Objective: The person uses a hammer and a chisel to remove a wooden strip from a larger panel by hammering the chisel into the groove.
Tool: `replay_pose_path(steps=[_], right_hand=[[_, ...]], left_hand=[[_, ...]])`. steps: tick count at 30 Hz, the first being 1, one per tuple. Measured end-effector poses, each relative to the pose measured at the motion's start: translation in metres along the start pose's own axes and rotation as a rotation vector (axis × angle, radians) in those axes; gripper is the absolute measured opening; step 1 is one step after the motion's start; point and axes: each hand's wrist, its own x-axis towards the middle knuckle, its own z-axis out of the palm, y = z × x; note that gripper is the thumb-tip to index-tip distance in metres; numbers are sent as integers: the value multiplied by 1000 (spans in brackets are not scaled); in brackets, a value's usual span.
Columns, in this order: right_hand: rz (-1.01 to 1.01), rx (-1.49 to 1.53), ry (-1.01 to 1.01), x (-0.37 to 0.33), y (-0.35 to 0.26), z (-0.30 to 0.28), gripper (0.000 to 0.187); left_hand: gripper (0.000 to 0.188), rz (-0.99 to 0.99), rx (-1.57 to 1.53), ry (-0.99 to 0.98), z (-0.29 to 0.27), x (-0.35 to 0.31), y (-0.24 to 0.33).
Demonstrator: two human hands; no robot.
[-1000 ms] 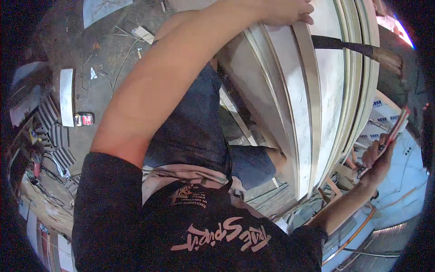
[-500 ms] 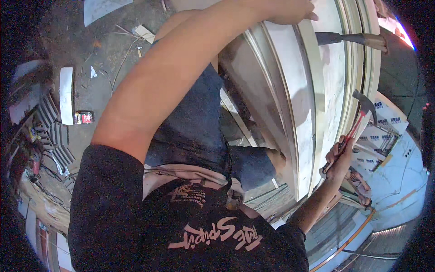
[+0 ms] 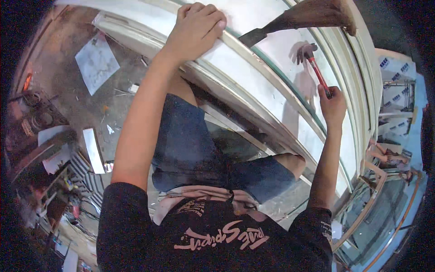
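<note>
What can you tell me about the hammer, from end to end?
The hammer has a dark, metal-looking head and a slim, mostly red handle with a dark lower part. The person's right hand is closed around that lower end. It slants, with its head toward the picture's upper left, in front of a whitish panel. Whether the head touches the panel is unclear, and its exact shape is hard to make out.

The grey floor carries a pale four-cornered sheet, a narrow white strip and a small white scrap.
</note>
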Motion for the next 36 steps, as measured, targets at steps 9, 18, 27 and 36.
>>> replay_pose_path(steps=[9,18,27,36], right_hand=[[-688,1284,62,-25,-185,33,50],[-558,1699,302,-68,-230,57,23],[-592,1576,358,-66,-165,57,17],[-363,1210,510,-85,-95,45,20]], left_hand=[[23,87,-132,150,11,5,-1],[21,90,38,-34,32,11,-29],[28,137,158,-56,25,10,-13],[35,188,77,-59,6,14,3]])
